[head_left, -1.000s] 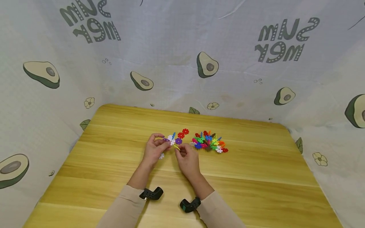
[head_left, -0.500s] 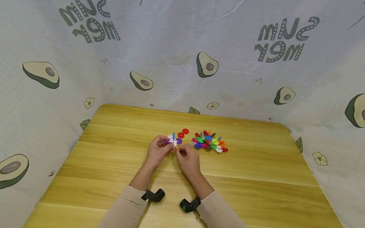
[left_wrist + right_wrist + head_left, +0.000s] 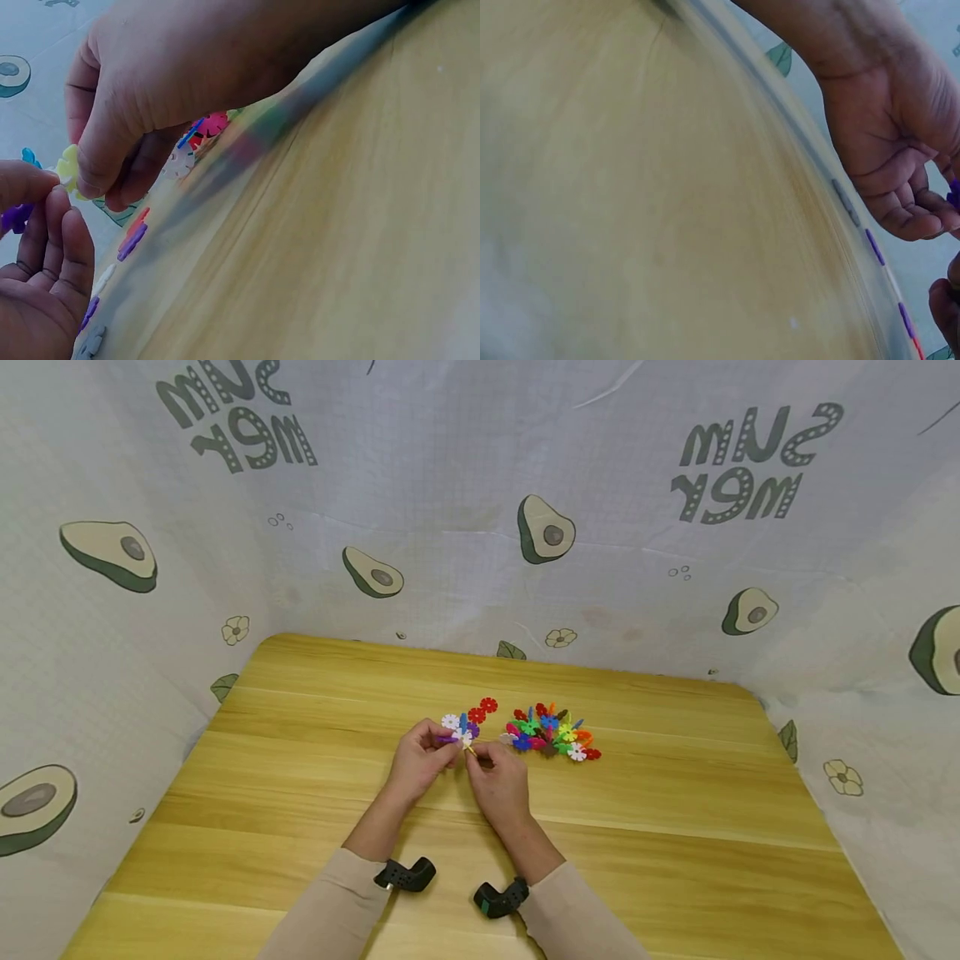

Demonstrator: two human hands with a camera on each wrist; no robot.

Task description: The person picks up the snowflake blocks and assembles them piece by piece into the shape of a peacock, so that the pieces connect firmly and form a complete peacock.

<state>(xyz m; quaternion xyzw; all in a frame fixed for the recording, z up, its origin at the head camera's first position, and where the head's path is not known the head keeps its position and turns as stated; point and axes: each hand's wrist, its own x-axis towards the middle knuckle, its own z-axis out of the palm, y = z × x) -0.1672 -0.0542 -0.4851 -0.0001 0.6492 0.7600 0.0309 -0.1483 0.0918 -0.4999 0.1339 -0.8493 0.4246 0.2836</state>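
In the head view my left hand (image 3: 420,756) pinches a small cluster of notched plastic snowflake discs. A white disc (image 3: 462,737) faces up there, with a purple disc (image 3: 447,739) and a blue disc (image 3: 463,723) standing out from it. My right hand (image 3: 501,781) pinches a yellow snowflake disc (image 3: 470,750) edge-on against the white one. The left wrist view has the yellow disc (image 3: 69,166) between both hands' fingertips, touching the cluster; whether their slots interlock is hidden. The right wrist view shows part of a purple disc (image 3: 954,193) at the left fingertips.
Loose discs lie just beyond my hands: white (image 3: 450,721), purple (image 3: 474,730) and two red discs (image 3: 482,710). A multicoloured heap of joined-looking discs (image 3: 551,731) stands to the right on the wooden table (image 3: 675,793). A printed curtain (image 3: 465,460) surrounds the table's back and sides.
My left hand has shifted slightly right with the cluster, bringing its white disc against the yellow one. A pale disc on the table is now covered by that hand. The right hand barely moves.
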